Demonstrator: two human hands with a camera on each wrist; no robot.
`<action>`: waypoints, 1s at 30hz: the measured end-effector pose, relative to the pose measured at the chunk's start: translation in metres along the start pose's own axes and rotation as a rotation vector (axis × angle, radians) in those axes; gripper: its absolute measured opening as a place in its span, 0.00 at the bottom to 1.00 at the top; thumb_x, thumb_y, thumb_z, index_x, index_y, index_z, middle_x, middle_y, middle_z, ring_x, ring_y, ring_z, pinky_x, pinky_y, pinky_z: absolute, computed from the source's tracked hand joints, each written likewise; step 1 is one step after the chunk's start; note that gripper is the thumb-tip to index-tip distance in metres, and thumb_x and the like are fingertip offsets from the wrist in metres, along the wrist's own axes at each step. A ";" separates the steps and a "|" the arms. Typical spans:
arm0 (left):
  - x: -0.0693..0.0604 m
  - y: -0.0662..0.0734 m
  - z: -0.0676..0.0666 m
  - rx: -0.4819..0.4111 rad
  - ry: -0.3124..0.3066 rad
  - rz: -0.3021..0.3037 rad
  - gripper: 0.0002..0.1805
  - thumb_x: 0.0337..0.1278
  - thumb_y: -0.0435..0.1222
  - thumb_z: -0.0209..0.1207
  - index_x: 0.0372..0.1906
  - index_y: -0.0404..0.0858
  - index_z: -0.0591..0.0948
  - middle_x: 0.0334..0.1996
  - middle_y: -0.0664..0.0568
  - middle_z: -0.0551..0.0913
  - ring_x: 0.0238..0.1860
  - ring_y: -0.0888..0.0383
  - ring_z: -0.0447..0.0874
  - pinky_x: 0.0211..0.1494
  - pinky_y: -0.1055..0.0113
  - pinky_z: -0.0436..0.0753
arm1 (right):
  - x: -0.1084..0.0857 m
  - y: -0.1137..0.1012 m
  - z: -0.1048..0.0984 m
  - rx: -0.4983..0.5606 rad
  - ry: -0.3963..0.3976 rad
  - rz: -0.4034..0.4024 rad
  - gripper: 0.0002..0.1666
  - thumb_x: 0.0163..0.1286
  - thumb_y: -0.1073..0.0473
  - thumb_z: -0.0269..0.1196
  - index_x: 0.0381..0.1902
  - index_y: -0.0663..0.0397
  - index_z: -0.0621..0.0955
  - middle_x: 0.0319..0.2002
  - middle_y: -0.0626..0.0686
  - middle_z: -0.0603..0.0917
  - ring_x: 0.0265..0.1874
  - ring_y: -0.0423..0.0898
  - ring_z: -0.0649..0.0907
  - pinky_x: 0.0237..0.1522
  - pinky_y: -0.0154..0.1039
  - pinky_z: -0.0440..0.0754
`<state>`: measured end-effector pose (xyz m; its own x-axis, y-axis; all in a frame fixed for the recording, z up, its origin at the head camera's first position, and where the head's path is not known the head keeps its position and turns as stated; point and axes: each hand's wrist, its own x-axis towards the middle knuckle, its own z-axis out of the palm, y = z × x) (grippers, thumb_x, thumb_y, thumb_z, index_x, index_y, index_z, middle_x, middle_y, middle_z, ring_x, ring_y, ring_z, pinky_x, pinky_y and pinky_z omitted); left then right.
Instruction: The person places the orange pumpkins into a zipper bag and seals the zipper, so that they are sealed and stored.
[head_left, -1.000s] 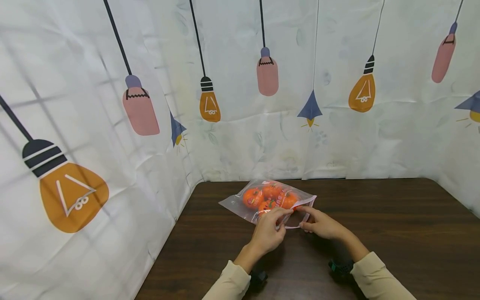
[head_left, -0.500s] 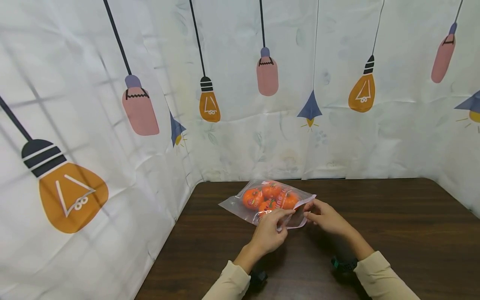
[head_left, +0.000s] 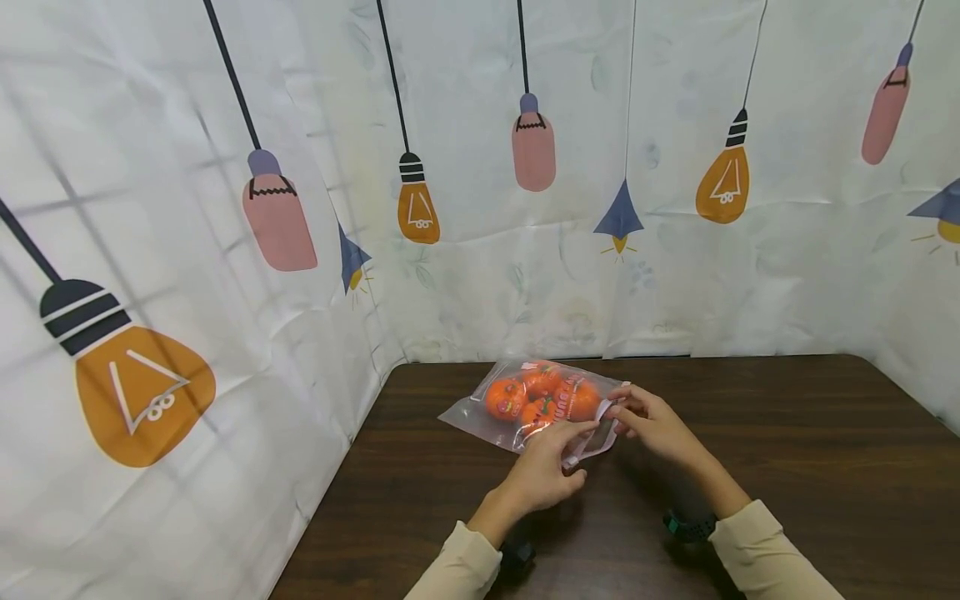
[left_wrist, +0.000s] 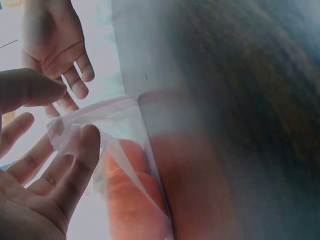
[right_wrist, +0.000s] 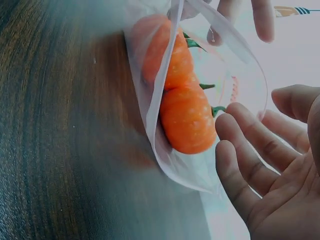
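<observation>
A clear zip bag [head_left: 471, 411] with a pale pink edge and red print lies on the dark table. Inside are several small, orange, pumpkin-like pieces [right_wrist: 187, 120] with green stems. The bag's mouth gapes at its right end. My left hand [head_left: 542, 472] rests its fingers on the near part of that mouth; in the left wrist view the thumb stands apart from the fingers. At the far corner of the mouth is my right hand [head_left: 654, 425], its relaxed fingers by the bag's edge. The right wrist view shows a gap between that thumb and the fingers.
The brown wooden table [head_left: 795, 467] stretches to both sides and the front. Behind and left hangs a white cloth [head_left: 465, 283] printed with lamps. A dark wrist device [head_left: 688, 527] sits under the right forearm, another dark device [head_left: 516, 557] under the left.
My right hand has moved from the near side of the bag's mouth up to its far corner. The left thumb has come away from the fingers, and the bag's edge has shifted slightly.
</observation>
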<state>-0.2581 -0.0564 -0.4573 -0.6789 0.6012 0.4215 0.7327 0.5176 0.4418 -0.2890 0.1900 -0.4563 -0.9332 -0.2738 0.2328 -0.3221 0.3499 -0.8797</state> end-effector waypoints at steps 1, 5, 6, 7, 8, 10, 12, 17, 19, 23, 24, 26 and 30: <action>0.000 0.001 0.000 0.000 -0.011 0.001 0.40 0.50 0.33 0.72 0.71 0.47 0.74 0.56 0.55 0.83 0.45 0.62 0.78 0.49 0.76 0.76 | 0.000 0.000 0.000 -0.003 -0.004 -0.005 0.22 0.79 0.55 0.57 0.62 0.65 0.75 0.48 0.68 0.85 0.39 0.56 0.87 0.40 0.38 0.86; 0.000 0.003 -0.001 0.006 -0.054 0.024 0.40 0.50 0.33 0.71 0.72 0.48 0.73 0.55 0.53 0.83 0.43 0.64 0.76 0.46 0.79 0.75 | 0.000 0.001 -0.001 0.003 0.002 0.000 0.22 0.78 0.55 0.58 0.61 0.65 0.76 0.50 0.67 0.84 0.40 0.54 0.87 0.41 0.39 0.87; 0.000 0.003 -0.001 0.008 -0.065 0.030 0.40 0.50 0.33 0.71 0.71 0.47 0.73 0.55 0.53 0.83 0.43 0.64 0.76 0.46 0.79 0.75 | 0.000 0.000 -0.001 0.007 0.008 0.001 0.22 0.78 0.55 0.58 0.61 0.65 0.76 0.50 0.68 0.84 0.40 0.53 0.87 0.42 0.41 0.87; 0.000 0.003 -0.001 0.003 -0.074 0.035 0.39 0.50 0.32 0.70 0.71 0.47 0.73 0.55 0.53 0.83 0.43 0.65 0.77 0.47 0.80 0.75 | 0.000 0.000 0.000 0.012 0.014 0.001 0.22 0.78 0.55 0.58 0.61 0.66 0.76 0.50 0.68 0.84 0.40 0.53 0.87 0.42 0.42 0.87; 0.000 0.004 -0.001 -0.006 -0.085 0.038 0.39 0.50 0.31 0.70 0.70 0.46 0.73 0.54 0.52 0.83 0.44 0.65 0.77 0.47 0.80 0.76 | 0.000 0.000 0.000 0.016 0.022 0.004 0.22 0.78 0.55 0.58 0.61 0.66 0.76 0.50 0.68 0.84 0.40 0.53 0.87 0.43 0.43 0.87; 0.001 0.005 -0.001 -0.024 -0.103 0.029 0.37 0.50 0.31 0.69 0.69 0.46 0.74 0.54 0.54 0.84 0.44 0.67 0.78 0.47 0.81 0.76 | 0.000 0.000 0.001 0.021 0.038 0.009 0.22 0.78 0.55 0.58 0.60 0.66 0.76 0.50 0.68 0.84 0.40 0.53 0.87 0.43 0.44 0.87; 0.001 0.007 -0.002 -0.038 -0.126 0.016 0.35 0.51 0.30 0.69 0.67 0.47 0.75 0.53 0.54 0.85 0.42 0.68 0.79 0.46 0.81 0.77 | 0.000 -0.001 0.002 0.019 0.051 0.018 0.22 0.78 0.55 0.59 0.60 0.66 0.75 0.50 0.67 0.85 0.40 0.51 0.87 0.43 0.44 0.87; 0.002 0.011 -0.002 -0.018 -0.165 0.008 0.30 0.54 0.32 0.68 0.65 0.48 0.79 0.55 0.58 0.86 0.47 0.69 0.80 0.51 0.78 0.78 | 0.000 -0.001 0.004 0.014 0.080 0.045 0.22 0.76 0.57 0.61 0.59 0.68 0.76 0.46 0.64 0.87 0.38 0.47 0.87 0.40 0.39 0.86; 0.001 0.011 -0.002 0.005 -0.156 0.013 0.28 0.55 0.32 0.68 0.63 0.47 0.80 0.57 0.58 0.85 0.51 0.68 0.81 0.55 0.77 0.79 | 0.001 -0.001 0.005 0.010 0.093 0.049 0.20 0.75 0.59 0.62 0.57 0.69 0.76 0.43 0.63 0.87 0.36 0.47 0.87 0.39 0.38 0.86; 0.001 0.010 -0.001 0.085 -0.106 0.010 0.24 0.55 0.34 0.69 0.59 0.47 0.83 0.52 0.58 0.87 0.49 0.65 0.83 0.54 0.75 0.79 | 0.002 0.001 0.005 -0.002 0.103 0.071 0.18 0.73 0.62 0.63 0.55 0.68 0.77 0.38 0.60 0.86 0.35 0.51 0.86 0.38 0.37 0.85; 0.000 0.009 -0.001 0.104 -0.097 0.005 0.22 0.55 0.34 0.69 0.57 0.47 0.84 0.49 0.58 0.87 0.47 0.65 0.83 0.53 0.75 0.80 | 0.002 0.002 0.005 0.000 0.104 0.079 0.17 0.72 0.63 0.64 0.55 0.67 0.77 0.37 0.60 0.86 0.34 0.51 0.86 0.38 0.38 0.86; 0.000 0.008 -0.001 0.152 -0.091 -0.002 0.19 0.54 0.37 0.71 0.54 0.46 0.85 0.46 0.58 0.87 0.44 0.66 0.82 0.50 0.75 0.79 | 0.002 0.002 0.005 0.001 0.101 0.093 0.17 0.72 0.63 0.63 0.55 0.67 0.77 0.36 0.59 0.86 0.34 0.51 0.85 0.38 0.38 0.86; 0.000 0.006 0.001 0.203 -0.120 -0.028 0.15 0.53 0.41 0.72 0.47 0.46 0.87 0.41 0.60 0.87 0.39 0.69 0.79 0.44 0.77 0.77 | 0.002 0.002 0.005 -0.005 0.098 0.103 0.18 0.72 0.63 0.63 0.55 0.67 0.76 0.35 0.59 0.85 0.32 0.49 0.83 0.36 0.39 0.85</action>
<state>-0.2535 -0.0521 -0.4552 -0.6978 0.6465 0.3085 0.7161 0.6400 0.2786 -0.2910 0.1855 -0.4600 -0.9724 -0.1477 0.1807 -0.2242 0.3762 -0.8990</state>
